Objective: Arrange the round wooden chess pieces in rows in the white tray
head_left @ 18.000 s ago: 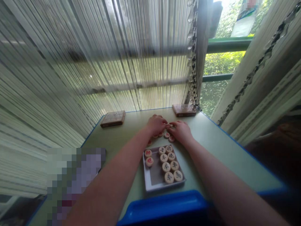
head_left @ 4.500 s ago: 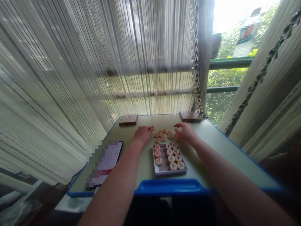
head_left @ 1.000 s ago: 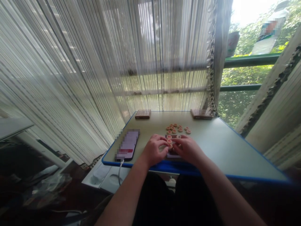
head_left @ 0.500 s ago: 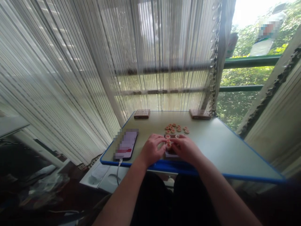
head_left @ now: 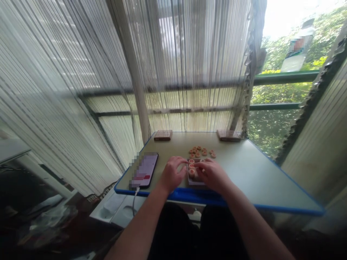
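Several round Chinese chess pieces with red characters stand in a column along the left side of a small open box at the table's near edge; the lowest chess piece shows best. My left hand is open beside the box, its fingertips at the upper pieces and its thumb apart. From the other side my right hand reaches over the box, index finger stretched to the middle piece. It covers much of the box's right part. Another piece with a dark mark shows above that hand.
Loose red-marked chess pieces lie beyond the box. A phone with a white cable lies at left. Two flat brown boxes, one left and one right, sit at the far edge. Blue trim borders the table.
My left hand has drawn slightly back to the left, its thumb now off the lowest piece. My right hand has shifted a little, uncovering more of the column. The camera view has tilted slightly.
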The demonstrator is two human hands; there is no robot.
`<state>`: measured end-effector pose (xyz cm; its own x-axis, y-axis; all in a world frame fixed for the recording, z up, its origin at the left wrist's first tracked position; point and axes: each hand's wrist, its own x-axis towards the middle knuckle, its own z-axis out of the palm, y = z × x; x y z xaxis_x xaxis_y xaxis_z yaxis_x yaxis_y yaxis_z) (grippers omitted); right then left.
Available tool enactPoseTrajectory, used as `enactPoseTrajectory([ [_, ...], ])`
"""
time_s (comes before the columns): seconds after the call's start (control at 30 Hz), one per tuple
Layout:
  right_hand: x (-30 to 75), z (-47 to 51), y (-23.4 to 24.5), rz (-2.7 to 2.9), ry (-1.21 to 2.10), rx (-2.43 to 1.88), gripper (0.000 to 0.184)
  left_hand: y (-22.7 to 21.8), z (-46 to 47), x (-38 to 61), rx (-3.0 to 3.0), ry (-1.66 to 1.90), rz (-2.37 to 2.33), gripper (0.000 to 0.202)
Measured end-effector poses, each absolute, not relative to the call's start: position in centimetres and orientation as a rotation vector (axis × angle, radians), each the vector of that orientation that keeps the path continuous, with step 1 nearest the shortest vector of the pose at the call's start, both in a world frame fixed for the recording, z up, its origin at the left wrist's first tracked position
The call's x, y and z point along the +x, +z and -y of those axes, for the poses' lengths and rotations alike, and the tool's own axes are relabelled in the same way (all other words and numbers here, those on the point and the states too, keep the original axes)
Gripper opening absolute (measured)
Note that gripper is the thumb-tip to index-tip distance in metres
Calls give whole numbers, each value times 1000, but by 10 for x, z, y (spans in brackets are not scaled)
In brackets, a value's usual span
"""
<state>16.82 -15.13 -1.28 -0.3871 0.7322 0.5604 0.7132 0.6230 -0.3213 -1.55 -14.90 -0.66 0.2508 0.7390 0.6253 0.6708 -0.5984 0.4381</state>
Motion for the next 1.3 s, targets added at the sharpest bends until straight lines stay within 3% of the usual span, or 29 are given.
enactPoseTrajectory([
  [0.23, 189, 126, 20, 2161, 249, -1169, 27, 26, 97, 3, 2340, 1035, -1500, 24],
  [0.37, 205, 80, 31, 2193, 118, -1452, 24, 35, 53, 31, 2339, 804, -1575, 24],
  [0.53, 220, 33, 3, 2104, -111, -1477, 28, 34, 17, 62, 2456, 510, -1573, 26],
  [0.67, 229, 21, -18, 2202, -99, -1457, 28, 26, 3, 71, 2579, 315, -1489, 25],
  [1.3, 219, 13, -22, 2063, 80, -1737, 30, 10, -4, 54, 2638, 318, -1274, 29],
])
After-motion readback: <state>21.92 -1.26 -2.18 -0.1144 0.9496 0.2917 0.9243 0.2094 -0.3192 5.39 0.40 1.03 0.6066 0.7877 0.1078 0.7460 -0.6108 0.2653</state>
